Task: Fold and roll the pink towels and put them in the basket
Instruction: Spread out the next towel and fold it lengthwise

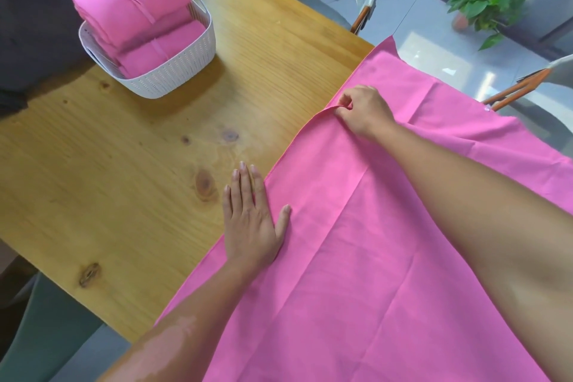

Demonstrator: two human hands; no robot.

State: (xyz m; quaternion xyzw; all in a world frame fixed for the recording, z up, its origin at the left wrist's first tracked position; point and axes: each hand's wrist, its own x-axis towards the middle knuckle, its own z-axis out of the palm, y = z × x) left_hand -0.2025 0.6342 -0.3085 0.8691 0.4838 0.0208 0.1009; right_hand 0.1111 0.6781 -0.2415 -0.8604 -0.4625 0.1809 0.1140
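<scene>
A large flat pink cloth towel lies spread over the near right part of the pale wooden desk, well apart from the white woven plastic basket, which already holds rolled pink towels. The right hand pinches the towel's edge nearest the basket, fingers curled round a small raised fold. The left hand lies flat, fingers straight, pressing that same edge closer to the person. The first fold looks about to begin; next, the pinched edge probably needs lifting across.
</scene>
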